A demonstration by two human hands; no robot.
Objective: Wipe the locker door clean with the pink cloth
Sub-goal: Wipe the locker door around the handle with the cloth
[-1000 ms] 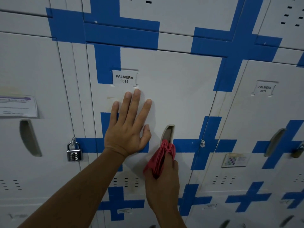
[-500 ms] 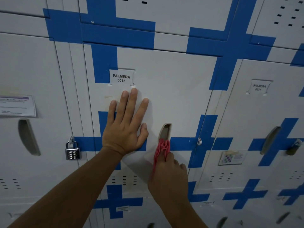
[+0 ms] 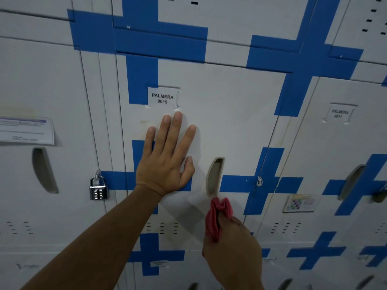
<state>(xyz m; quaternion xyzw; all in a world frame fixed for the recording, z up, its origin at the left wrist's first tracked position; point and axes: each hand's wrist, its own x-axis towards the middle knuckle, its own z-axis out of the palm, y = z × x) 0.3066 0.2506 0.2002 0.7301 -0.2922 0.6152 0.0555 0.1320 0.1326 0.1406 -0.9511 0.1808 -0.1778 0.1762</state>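
A white locker door [image 3: 230,114] marked with blue tape crosses is seen from close in front, among a bank of similar lockers. A label [image 3: 162,98] reading "PALMERA 0015" is fixed near the upper left of the door.

The left hand [image 3: 165,162] is laid flat against the door just below the label, with the fingers spread wide and nothing held in it; the palm covers part of a horizontal blue tape strip [image 3: 117,180]. The left forearm is stretched up from the lower left of the view.

The right hand [image 3: 232,252] is closed around the pink cloth [image 3: 217,214], which is bunched and sticks up out of the fist. The top of the cloth is pressed against the door just below the recessed handle slot [image 3: 214,176], slightly right of the slot's lower end. Whether the knuckles themselves touch the door cannot be told.

A silver combination padlock [image 3: 98,188] is hung from the hasp at the left edge of the door, well apart from both hands. A paper notice [image 3: 26,130] is stuck on the neighbouring locker to the left. On the locker to the right, a label [image 3: 338,114] reading "PALMERA 0011" and a small coloured sticker [image 3: 300,203] are seen.
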